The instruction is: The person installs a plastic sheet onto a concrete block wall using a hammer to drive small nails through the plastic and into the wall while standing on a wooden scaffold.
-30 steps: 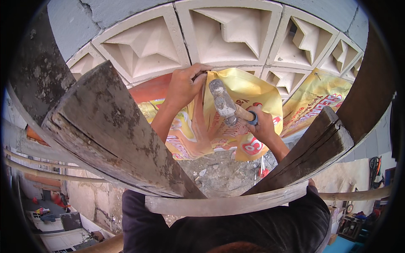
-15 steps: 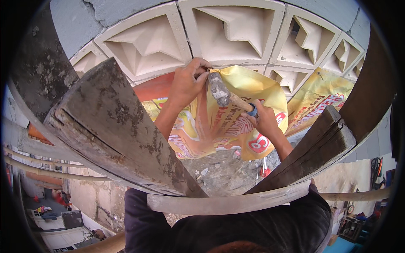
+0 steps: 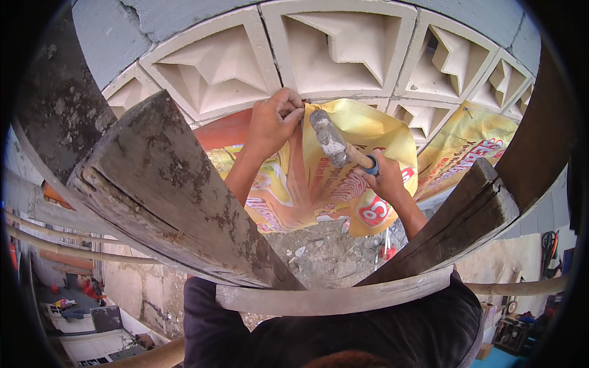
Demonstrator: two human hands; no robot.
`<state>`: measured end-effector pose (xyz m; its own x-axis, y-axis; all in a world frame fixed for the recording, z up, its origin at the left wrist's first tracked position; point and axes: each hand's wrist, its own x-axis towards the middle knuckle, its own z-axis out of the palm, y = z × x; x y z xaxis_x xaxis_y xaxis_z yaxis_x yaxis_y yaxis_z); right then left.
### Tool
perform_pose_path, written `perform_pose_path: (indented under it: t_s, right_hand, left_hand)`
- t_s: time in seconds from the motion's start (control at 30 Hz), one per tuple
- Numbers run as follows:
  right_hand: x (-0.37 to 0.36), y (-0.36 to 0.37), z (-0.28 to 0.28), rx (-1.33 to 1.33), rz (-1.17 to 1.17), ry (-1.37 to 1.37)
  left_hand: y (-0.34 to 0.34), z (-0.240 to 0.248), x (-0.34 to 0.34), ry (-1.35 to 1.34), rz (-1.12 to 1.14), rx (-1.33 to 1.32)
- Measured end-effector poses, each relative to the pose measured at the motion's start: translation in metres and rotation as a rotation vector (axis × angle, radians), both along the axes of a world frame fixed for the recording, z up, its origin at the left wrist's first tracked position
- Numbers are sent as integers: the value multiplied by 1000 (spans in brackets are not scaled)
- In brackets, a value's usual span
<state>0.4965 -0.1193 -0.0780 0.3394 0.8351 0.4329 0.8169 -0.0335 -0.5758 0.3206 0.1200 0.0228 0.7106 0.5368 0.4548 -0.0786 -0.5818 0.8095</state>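
Note:
My right hand (image 3: pixel 383 175) is closed around the wooden handle of a hammer (image 3: pixel 331 140). Its worn grey head hangs over the yellow printed banner (image 3: pixel 359 122), a short way from my left fingertips. My left hand (image 3: pixel 275 122) pinches at the top edge of the banner, against the pale block wall; a small dark thing shows at the fingertips, too small to name. A blue band (image 3: pixel 373 164) encircles the handle by my right hand. The banner sheet hangs down the wall in folds, with an orange-red part left of my hand.
Decorative vent blocks (image 3: pixel 340 43) line the wall. A thick wooden plank (image 3: pixel 165 190) rises on the left and another plank (image 3: pixel 448 221) on the right, my forearms between them. Another banner piece (image 3: pixel 469 147) hangs at right, a nail (image 3: pixel 467 111) near its top. Rubble ground (image 3: pixel 325 251) lies below.
The hammer head has drawn back from the wall and my left fingertips, toward me and slightly right. My left hand keeps its pinch at nearly the same place.

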Motion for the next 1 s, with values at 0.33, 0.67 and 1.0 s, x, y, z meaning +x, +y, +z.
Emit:
perform_pose_path:
  t_s: [0.33,0.67,1.0]
  right_hand:
    - [5,13,8,-85,-36,17]
    - [14,3,2,-22,-22,-158]
    - [17,-2,5,66,64,-184]
  left_hand:
    - [-1,4,-7,91,38,-34]
    - [-4,16,-7,132,12,-4]
    - [-5,15,-8,135,60,-11]
